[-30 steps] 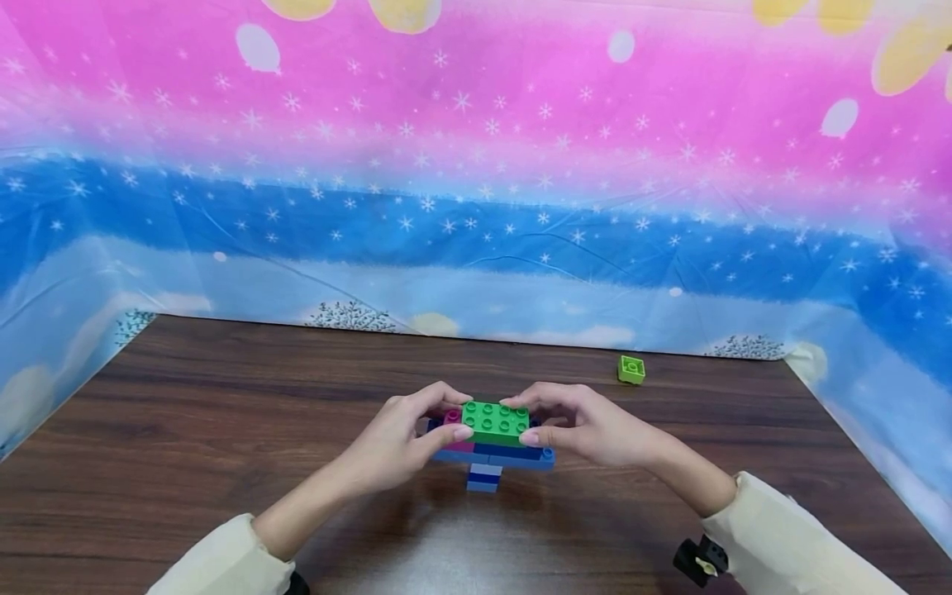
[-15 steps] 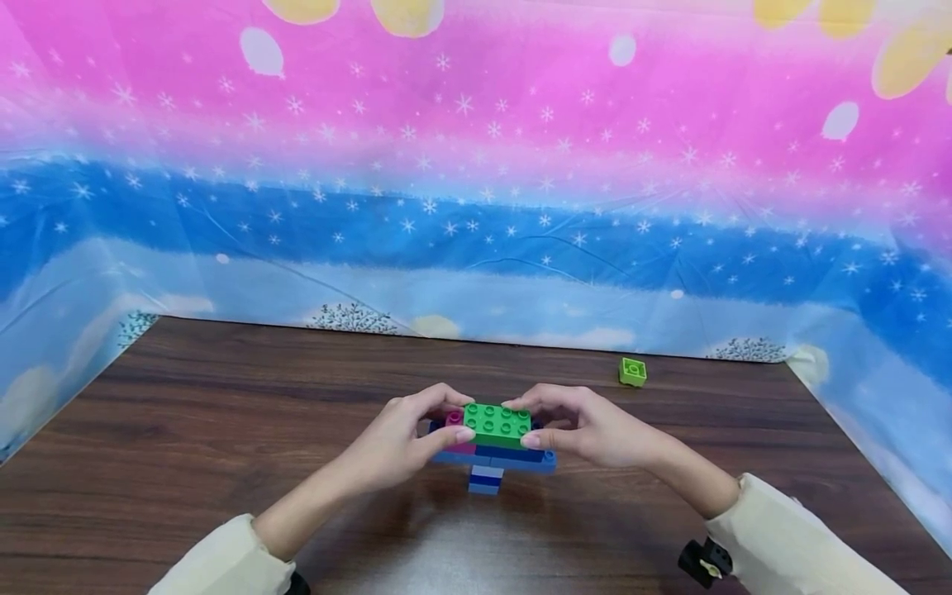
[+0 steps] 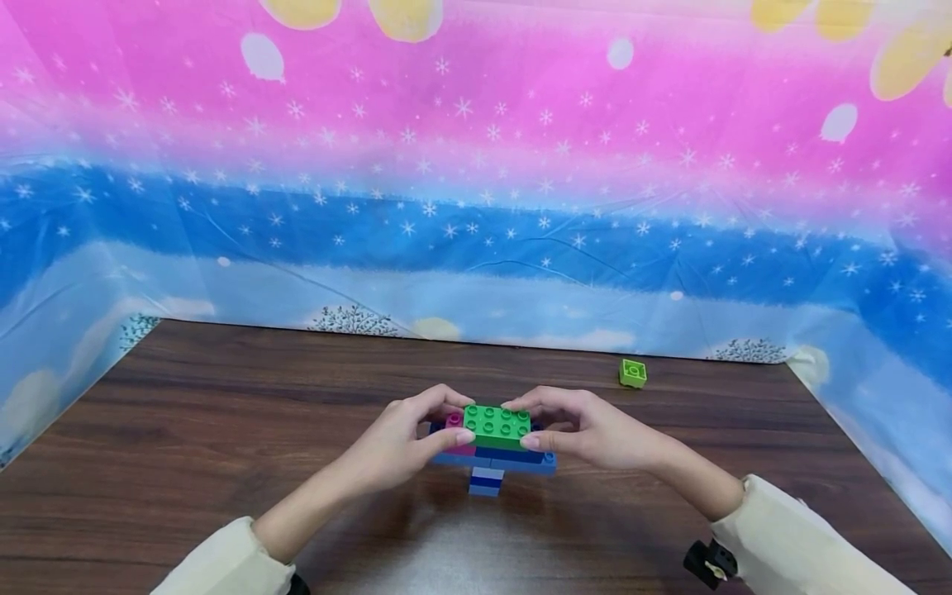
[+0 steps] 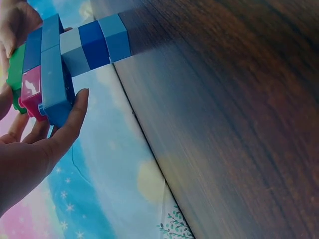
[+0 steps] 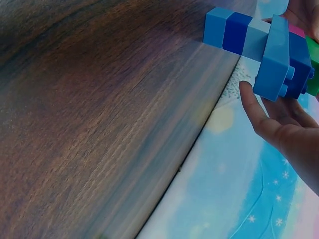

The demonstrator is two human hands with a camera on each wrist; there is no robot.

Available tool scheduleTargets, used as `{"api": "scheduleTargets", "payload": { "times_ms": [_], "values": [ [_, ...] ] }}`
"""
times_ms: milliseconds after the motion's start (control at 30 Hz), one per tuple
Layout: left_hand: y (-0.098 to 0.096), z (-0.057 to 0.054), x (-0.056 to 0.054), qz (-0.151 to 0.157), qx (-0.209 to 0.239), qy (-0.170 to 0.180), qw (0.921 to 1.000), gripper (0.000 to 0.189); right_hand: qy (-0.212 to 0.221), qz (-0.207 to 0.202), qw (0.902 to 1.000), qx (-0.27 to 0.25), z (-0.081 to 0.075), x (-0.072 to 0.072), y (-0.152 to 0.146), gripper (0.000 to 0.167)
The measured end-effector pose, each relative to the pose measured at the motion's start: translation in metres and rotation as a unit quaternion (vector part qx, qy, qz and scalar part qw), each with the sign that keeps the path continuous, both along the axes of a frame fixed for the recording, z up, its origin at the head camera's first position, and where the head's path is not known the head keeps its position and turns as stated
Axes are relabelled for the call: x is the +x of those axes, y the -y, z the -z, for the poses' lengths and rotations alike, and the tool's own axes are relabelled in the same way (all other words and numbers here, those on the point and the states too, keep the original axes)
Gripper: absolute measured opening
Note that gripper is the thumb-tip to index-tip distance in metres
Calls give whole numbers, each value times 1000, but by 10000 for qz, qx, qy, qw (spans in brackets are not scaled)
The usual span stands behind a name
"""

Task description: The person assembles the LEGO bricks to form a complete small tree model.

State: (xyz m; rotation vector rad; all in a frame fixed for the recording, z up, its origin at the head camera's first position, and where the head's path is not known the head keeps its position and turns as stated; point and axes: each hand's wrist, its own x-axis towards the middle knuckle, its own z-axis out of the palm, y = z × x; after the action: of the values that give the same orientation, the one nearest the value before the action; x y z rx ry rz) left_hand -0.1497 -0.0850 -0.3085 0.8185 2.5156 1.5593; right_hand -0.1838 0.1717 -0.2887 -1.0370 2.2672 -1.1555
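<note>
A toy-brick build stands on the table, with a green building brick [image 3: 497,426] on top. Beneath it lie a magenta brick [image 4: 31,89] and a dark blue brick [image 5: 299,62], then a row of lighter blue bricks [image 4: 56,82]. A narrow column of light and dark blue bricks [image 3: 486,481] carries them. My left hand [image 3: 405,434] pinches the green brick's left end between thumb and fingers. At its right end my right hand [image 3: 576,423] pinches it the same way. In both wrist views a fingertip reaches up beside the blue row.
A lime green brick [image 3: 633,373] lies on its own toward the back right of the dark wooden table [image 3: 245,380]. A pink and blue snowflake-patterned cloth [image 3: 476,207] hangs along the table's back and sides.
Both hands keep their hold on the green brick, and the build stays in place. Only a slight shift of the whole head view shows.
</note>
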Motion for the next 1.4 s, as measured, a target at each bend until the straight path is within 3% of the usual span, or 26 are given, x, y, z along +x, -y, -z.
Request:
{"api": "scheduleTargets", "payload": {
  "times_ms": [400, 700, 1033, 1400],
  "values": [
    [0, 1, 0, 50, -10, -58, 10000, 28, 142, 125, 9998, 78, -3, 3, -1, 42],
    [0, 1, 0, 25, 16, -63, 10000, 28, -283, 395, 9987, 170, -2, -1, -12, 38],
    [1, 3, -1, 4, 2, -53, 10000, 28, -631, 687, 9955, 182, -1, -12, -26, 40],
    [0, 4, -2, 11, -25, -103, 9999, 28, -1136, 1342, 9836, 411, 9, -39, -56, 42]
  ]
}}
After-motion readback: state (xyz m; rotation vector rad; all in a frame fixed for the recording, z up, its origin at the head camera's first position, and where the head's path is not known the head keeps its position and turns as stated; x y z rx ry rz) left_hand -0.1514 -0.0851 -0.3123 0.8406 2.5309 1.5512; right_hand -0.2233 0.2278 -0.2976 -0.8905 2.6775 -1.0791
